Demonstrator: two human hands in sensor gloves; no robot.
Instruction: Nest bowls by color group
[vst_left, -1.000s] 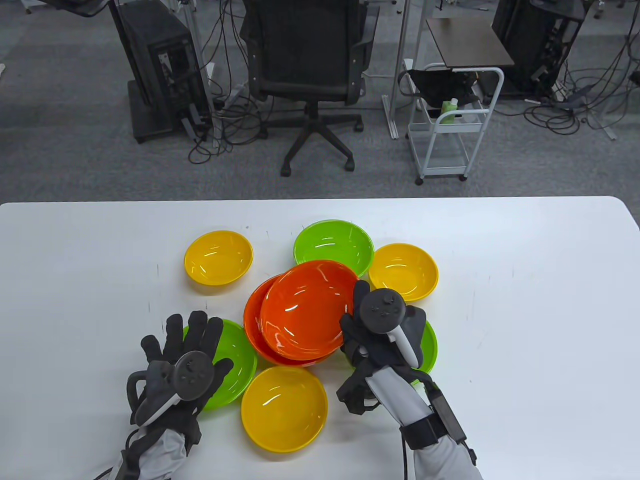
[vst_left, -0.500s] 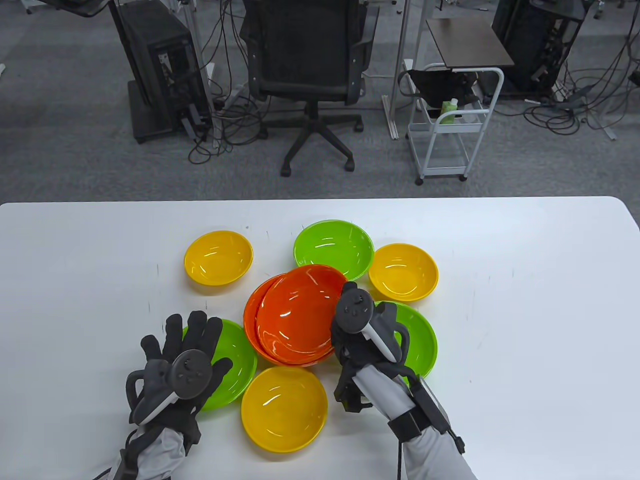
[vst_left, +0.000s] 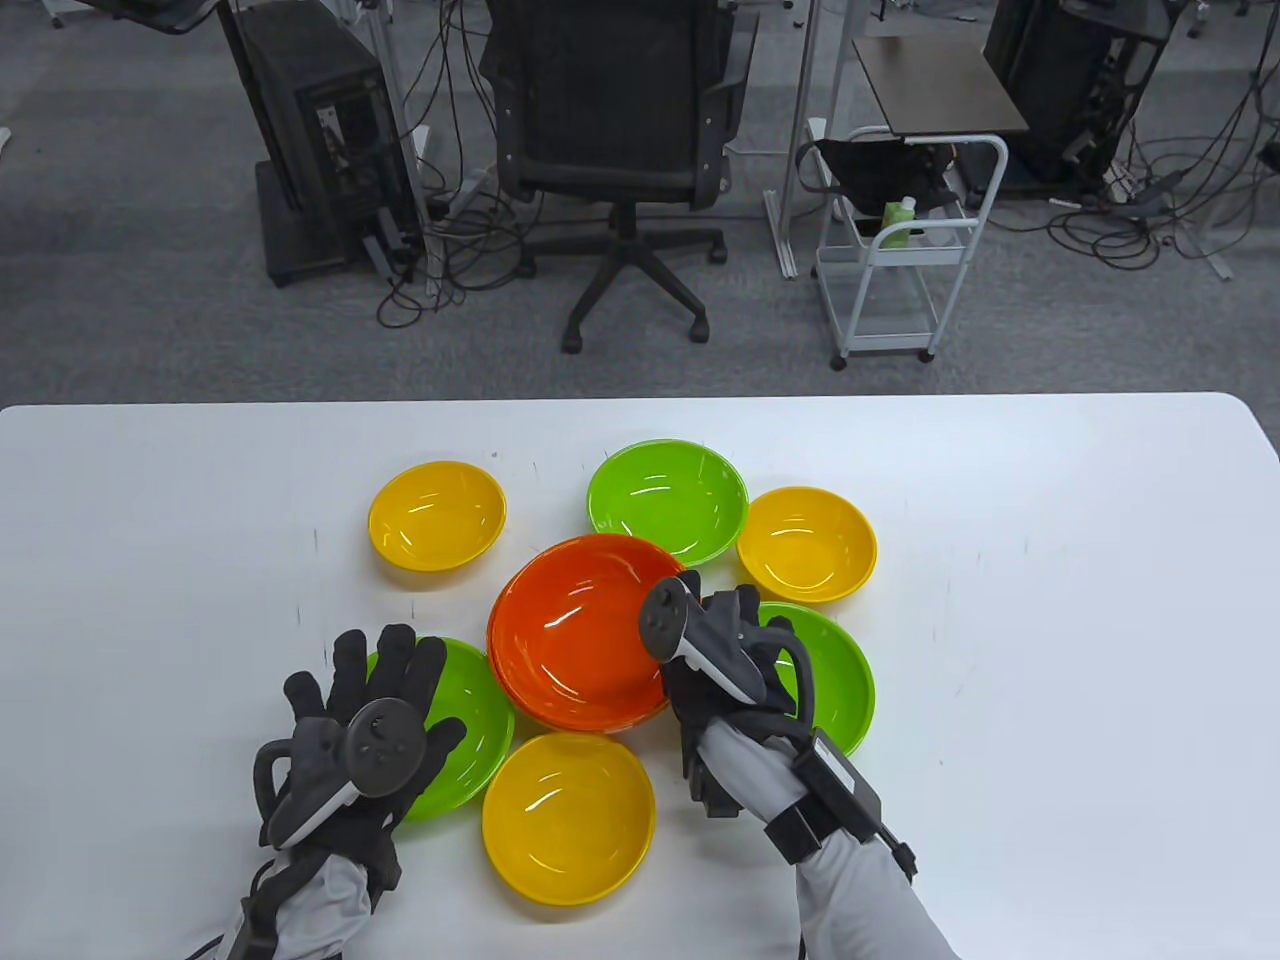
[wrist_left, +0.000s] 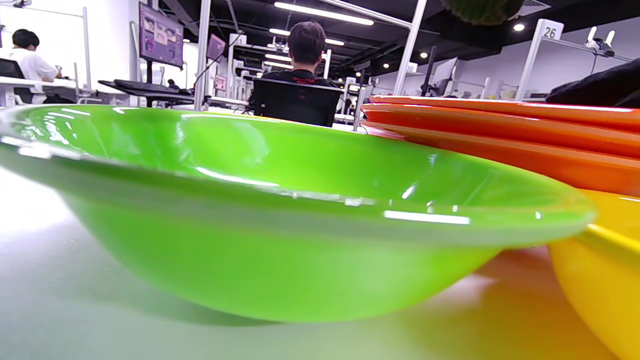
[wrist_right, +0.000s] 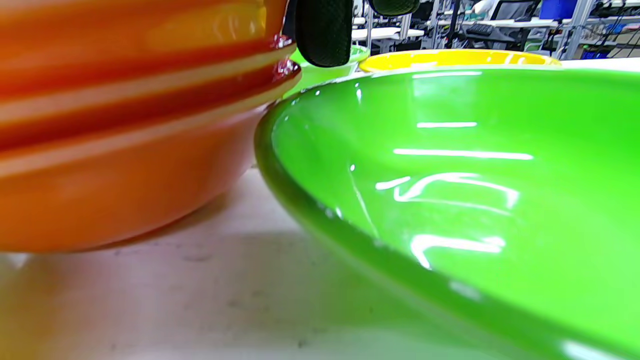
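Orange bowl stack sits nested between the hands, three rims visible in left wrist view. Right hand at the stack's right rim, over a green bowl; grip state cannot tell. Left hand fingers spread flat over another green bowl, holding nothing. Only readable writing: "26" sign in background. White surface.

white table bearing green, yellow bowls and orange stack.
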